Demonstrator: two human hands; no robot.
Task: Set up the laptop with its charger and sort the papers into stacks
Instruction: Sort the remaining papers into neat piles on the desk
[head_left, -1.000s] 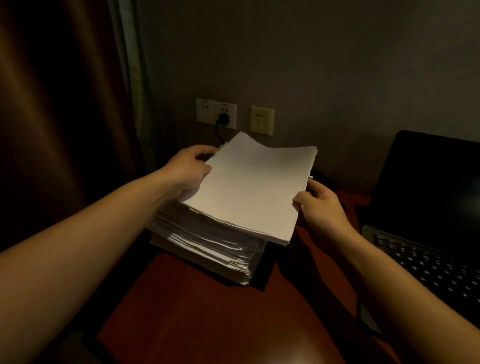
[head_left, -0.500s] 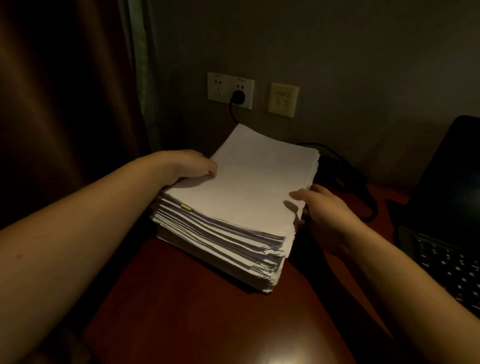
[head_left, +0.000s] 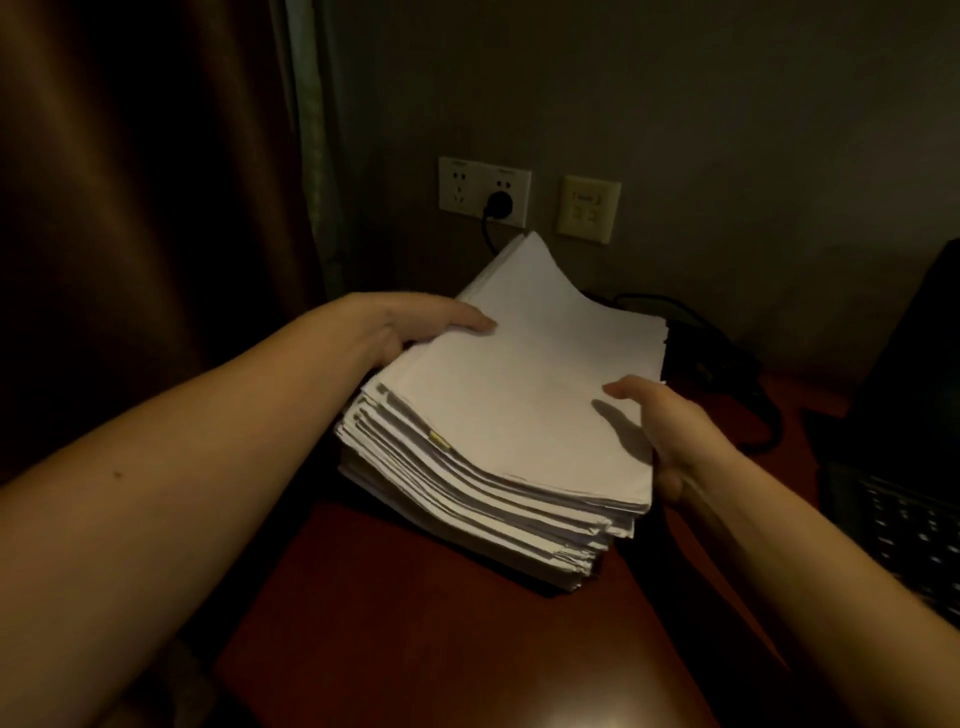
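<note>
Our left hand (head_left: 410, 327) pinches the paper stack (head_left: 519, 415) at its left edge, thumb on top; our right hand (head_left: 670, 431) cups its right edge, and we cannot tell whether it grips. The paper stack lies on the table (head_left: 415, 623) beside the laptop (head_left: 904, 467)

Lighting is dim and warm. The desk (head_left: 441, 649) has a glossy reddish-brown top that extends under both hands and toward the viewer, with a faint glare patch (head_left: 613, 712) at its near edge. The wall (head_left: 675, 104) is plain grey-brown and stands beyond the left hand (head_left: 410, 325) and the right hand (head_left: 670, 431). It carries a white double socket plate (head_left: 483, 192) beyond the left hand and, beside that, a beige plate (head_left: 589, 209). A brown curtain (head_left: 130, 208) hangs left of the left hand, with a paler strip (head_left: 311, 156) along its wall-side edge.
</note>
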